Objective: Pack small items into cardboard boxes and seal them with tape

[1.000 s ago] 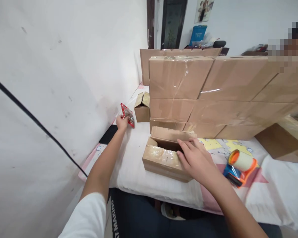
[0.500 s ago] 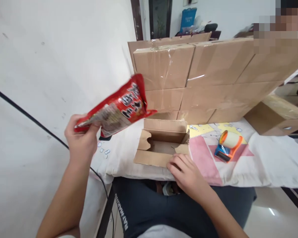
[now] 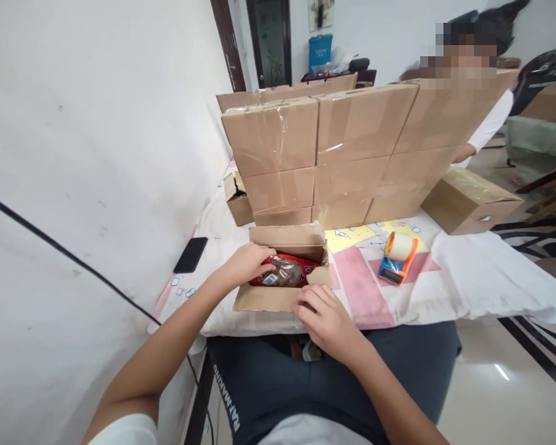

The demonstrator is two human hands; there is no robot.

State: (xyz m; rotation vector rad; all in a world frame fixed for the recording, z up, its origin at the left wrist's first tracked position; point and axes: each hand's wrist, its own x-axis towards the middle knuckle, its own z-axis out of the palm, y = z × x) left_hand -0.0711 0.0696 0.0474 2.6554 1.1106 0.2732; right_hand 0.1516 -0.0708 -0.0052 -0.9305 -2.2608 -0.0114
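A small open cardboard box (image 3: 265,300) sits near the front edge of the cloth-covered table, its flaps folded out. Inside it lies a red plastic food packet (image 3: 285,272), with a clear window over brown contents and a barcode label. My left hand (image 3: 252,262) reaches into the box from the left and grips the packet's left end, the thumb on top and some fingers hidden. At the front right corner, my right hand (image 3: 322,315) has its curled fingers on the box's front flap.
An orange and blue tape dispenser (image 3: 398,258) lies to the right, a black phone (image 3: 191,254) to the left. Behind rises a wall of taped cardboard boxes (image 3: 352,148). Another box (image 3: 472,201) stands at right, a smaller one (image 3: 238,201) at left. A person (image 3: 491,127) is behind.
My left hand has brought the red packet from the air at left down into the open box. My right hand stays at the front flap. The view has shifted, bringing the phone into sight.
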